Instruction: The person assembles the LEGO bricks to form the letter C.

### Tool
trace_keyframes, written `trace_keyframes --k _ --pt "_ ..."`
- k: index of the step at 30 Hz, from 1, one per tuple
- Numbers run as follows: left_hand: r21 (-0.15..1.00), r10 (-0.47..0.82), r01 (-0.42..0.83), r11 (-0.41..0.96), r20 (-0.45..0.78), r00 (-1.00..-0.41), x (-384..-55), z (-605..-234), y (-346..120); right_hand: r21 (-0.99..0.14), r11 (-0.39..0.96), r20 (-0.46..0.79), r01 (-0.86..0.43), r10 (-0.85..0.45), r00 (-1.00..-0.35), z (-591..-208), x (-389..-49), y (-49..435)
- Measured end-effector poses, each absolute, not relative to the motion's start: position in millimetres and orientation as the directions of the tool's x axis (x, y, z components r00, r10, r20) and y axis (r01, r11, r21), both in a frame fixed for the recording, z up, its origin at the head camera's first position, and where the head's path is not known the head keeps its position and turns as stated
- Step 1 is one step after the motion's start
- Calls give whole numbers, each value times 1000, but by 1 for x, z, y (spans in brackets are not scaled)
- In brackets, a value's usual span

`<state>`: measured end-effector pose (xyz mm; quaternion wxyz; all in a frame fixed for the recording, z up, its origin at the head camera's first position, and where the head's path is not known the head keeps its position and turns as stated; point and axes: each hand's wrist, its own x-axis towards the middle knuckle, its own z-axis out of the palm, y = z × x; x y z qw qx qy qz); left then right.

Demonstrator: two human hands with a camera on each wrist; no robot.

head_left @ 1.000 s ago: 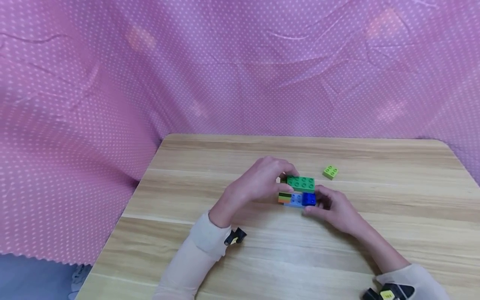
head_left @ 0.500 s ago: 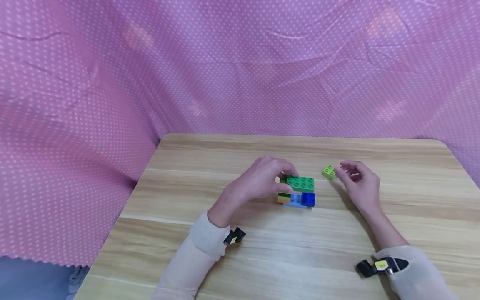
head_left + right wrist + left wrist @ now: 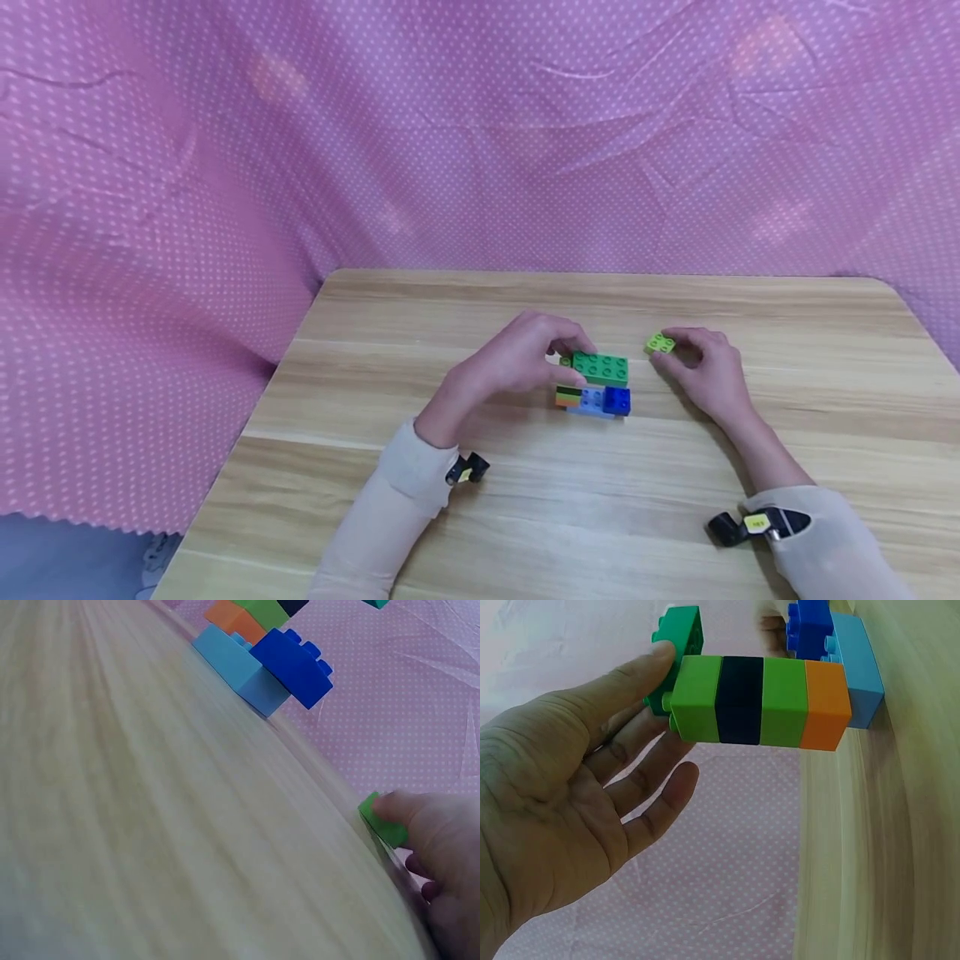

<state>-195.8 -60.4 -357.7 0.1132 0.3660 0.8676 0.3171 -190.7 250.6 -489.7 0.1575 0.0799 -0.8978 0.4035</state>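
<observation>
My left hand grips the left end of a green eight-stud building brick, thumb at its near side and fingers behind. That brick sits high at the top of a column, a lime brick just under it, then a black brick, another lime one and an orange brick. At the bottom a light blue brick lies on the table, bearing a dark blue brick at its right end. Off to the right, my right hand pinches a small lime four-stud brick at the tabletop.
The wooden table extends to a rounded back edge, with a pink dotted cloth hanging behind and at the left. Each sleeve cuff carries a black wrist camera, one at the left and one at the right.
My right hand has left the dark blue brick, moved right and back to the small lime brick, and now pinches it. My left hand stays on the green brick.
</observation>
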Motion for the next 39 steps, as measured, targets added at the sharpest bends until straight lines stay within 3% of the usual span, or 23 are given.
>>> trace_keyframes --k 6,14,24,31,39 --pt "631 717 571 525 34 -696 -198 -359 -62 -737 589 372 -331 -56 -927 -489 -187 248" --pt "587 727 606 536 42 -685 -197 -357 -61 -826 370 375 -425 -203 -905 -470 -179 236" --pt "567 720 617 546 60 -691 -193 -355 -59 -924 191 209 -330 -472 -857 -443 -165 221" --pt "580 707 598 552 55 -705 -193 -356 -58 -968 182 58 -173 -507 -860 -433 -160 216" --pt "575 694 590 567 52 -718 -192 -356 -58 -983 140 23 -117 -539 -842 -431 -159 218"
